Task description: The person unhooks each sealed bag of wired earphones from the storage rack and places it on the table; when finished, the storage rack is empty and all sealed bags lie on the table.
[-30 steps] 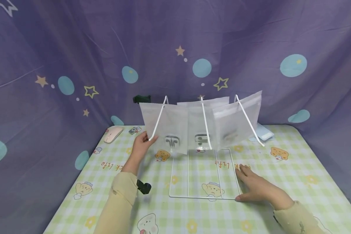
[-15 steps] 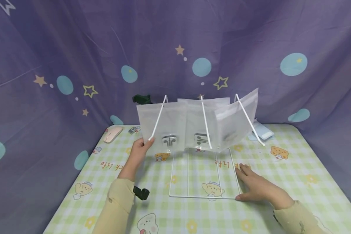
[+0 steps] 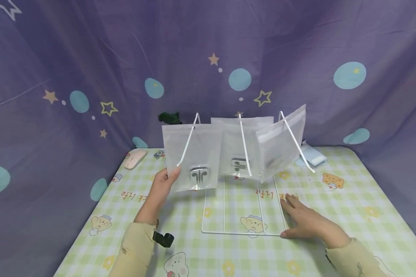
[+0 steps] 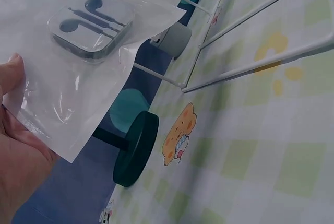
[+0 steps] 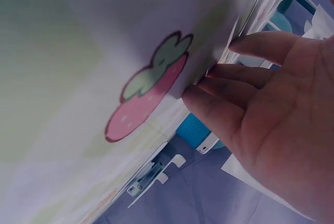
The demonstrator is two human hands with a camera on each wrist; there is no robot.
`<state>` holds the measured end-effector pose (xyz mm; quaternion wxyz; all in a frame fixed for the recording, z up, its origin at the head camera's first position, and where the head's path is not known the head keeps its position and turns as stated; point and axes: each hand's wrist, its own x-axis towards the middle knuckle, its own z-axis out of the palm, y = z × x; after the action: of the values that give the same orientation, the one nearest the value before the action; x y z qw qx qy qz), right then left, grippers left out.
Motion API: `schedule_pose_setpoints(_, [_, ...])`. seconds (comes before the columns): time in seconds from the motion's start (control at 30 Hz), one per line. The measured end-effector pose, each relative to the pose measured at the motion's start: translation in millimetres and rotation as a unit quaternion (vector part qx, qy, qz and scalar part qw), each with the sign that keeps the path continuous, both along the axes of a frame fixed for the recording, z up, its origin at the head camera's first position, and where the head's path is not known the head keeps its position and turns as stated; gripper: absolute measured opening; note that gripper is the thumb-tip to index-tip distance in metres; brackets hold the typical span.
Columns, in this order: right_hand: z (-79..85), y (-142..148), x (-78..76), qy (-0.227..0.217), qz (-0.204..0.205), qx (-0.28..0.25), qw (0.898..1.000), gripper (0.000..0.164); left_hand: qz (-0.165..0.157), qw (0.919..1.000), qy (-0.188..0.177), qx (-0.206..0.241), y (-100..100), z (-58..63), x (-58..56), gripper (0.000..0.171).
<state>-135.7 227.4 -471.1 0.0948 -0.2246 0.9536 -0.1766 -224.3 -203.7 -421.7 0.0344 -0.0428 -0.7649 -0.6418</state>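
A frosted zip bag (image 3: pixel 194 148) with boxed wired earphones (image 3: pixel 199 176) hangs on the left hook of a white wire rack (image 3: pixel 242 234). My left hand (image 3: pixel 160 188) pinches this bag near its lower left edge, and the left wrist view shows the thumb on the front of the plastic (image 4: pixel 78 98). Two similar bags hang beside it: the middle bag (image 3: pixel 228 146) has earphones inside, and the right bag (image 3: pixel 280 142) is turned sideways. My right hand (image 3: pixel 305 220) rests at the right side of the rack's base, its fingers (image 5: pixel 224 91) extended down to the tablecloth.
A pink mouse (image 3: pixel 135 159) lies at the back left of the checked tablecloth (image 3: pixel 353 231). At the back right sits a light blue item (image 3: pixel 313 154). A dark green stand (image 4: pixel 138 148) is behind the rack. A purple curtain (image 3: pixel 208 30) closes off the back.
My left hand has moved down and closer to me, drawing the left bag's lower part forward, so it faces the camera more squarely. My right hand has stayed in place.
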Motion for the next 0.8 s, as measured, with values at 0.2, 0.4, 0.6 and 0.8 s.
schedule_pose_setpoints(0.2, [0.1, 0.5, -0.7, 0.003, -0.002, -0.005, 1.000, 0.104, 0.001, 1.0000, -0.006, 0.002, -4.0, -0.2, 11.1, 0.042])
schedule_pose_setpoints(0.4, [-1.8, 0.2, -0.7, 0.000, -0.006, -0.005, 1.000, 0.103, -0.009, 0.9999, -0.010, 0.005, -8.9, 1.0, 27.4, 0.040])
schedule_pose_setpoints(0.6, [-3.5, 0.4, -0.3, -0.002, -0.011, -0.005, 1.000, 0.104, -0.017, 0.9998, -0.012, -0.004, -13.7, 2.5, 41.0, 0.039])
schedule_pose_setpoints(0.8, [-6.2, 1.1, -1.0, 0.004, -0.010, -0.001, 1.000, 0.105, -0.015, 0.9998, -0.011, -0.013, -15.9, 7.9, 53.6, 0.037])
